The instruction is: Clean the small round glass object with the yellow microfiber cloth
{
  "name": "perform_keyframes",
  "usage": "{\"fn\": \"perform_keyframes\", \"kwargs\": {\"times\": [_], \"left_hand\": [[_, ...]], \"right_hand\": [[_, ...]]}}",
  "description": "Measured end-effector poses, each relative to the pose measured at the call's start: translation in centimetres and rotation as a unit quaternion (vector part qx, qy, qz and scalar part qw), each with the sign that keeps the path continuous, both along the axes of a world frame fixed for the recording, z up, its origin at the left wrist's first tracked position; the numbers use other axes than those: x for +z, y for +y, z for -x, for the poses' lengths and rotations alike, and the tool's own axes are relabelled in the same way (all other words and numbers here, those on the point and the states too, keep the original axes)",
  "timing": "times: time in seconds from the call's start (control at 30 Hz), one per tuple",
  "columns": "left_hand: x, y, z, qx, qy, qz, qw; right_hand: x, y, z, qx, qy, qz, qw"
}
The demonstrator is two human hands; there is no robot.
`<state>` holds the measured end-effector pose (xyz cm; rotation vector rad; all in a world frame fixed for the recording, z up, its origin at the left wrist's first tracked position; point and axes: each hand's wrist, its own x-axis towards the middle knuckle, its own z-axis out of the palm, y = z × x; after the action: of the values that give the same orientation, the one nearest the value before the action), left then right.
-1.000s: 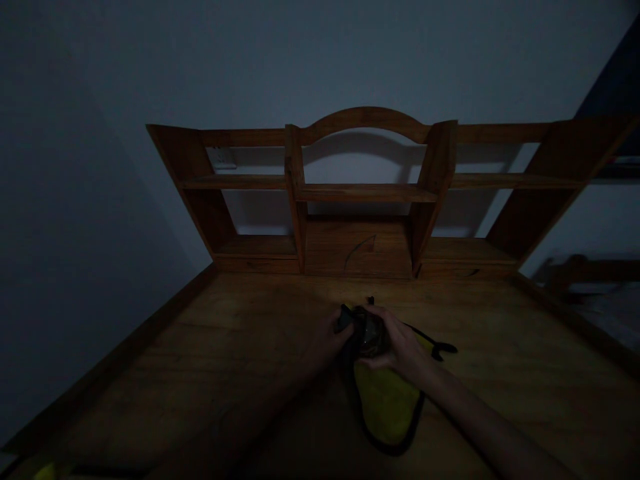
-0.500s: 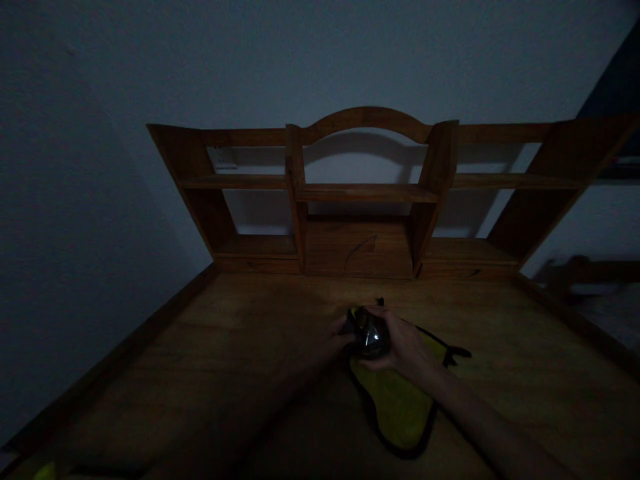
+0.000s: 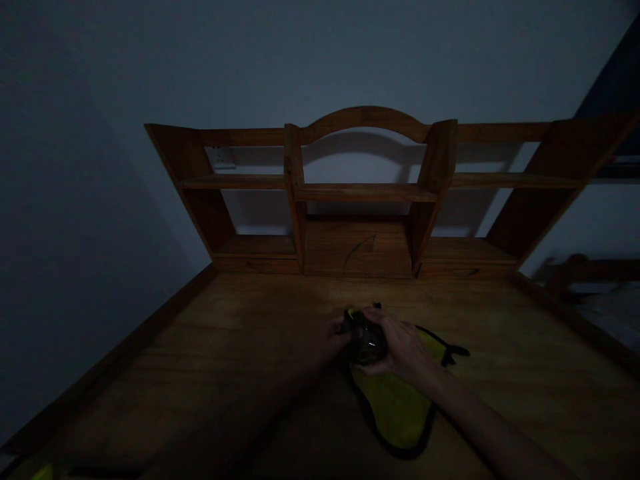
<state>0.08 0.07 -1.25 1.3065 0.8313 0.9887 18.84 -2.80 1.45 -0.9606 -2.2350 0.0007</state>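
Dark, glossy rounded object [image 3: 371, 345], lower centre: likely stiff, slippery (weight unclear). Right hand [image 3: 406, 347] fingers wrap it, left hand [image 3: 329, 341] fingers pinch its left edge; cup the sides.

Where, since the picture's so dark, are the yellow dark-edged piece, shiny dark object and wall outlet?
Yellow dark-edged piece [image 3: 400, 415]: head view, its lower yellow area.
Shiny dark object [image 3: 371, 347]: head view, its glossy side.
Wall outlet [image 3: 223, 160]: head view, its plate.

In dim light, a wooden shelf unit [image 3: 367, 193] with an arched top rail stands at the back of a wooden desk [image 3: 240, 327], before a plain pale wall [image 3: 320, 53].
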Motion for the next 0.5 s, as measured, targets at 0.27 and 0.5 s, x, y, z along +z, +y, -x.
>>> {"fn": "perform_keyframes", "kwargs": {"times": [0.27, 0.5], "left_hand": [[2.4, -1.1, 0.2, 0.067, 0.096, -0.039, 0.992], [3.1, -1.4, 0.4, 0.063, 0.120, -0.046, 0.990]], "right_hand": [[-0.2, -0.1, -0.1, 0.024, 0.020, -0.008, 0.999], [0.1, -0.1, -0.2, 0.023, 0.020, 0.016, 0.999]]}}
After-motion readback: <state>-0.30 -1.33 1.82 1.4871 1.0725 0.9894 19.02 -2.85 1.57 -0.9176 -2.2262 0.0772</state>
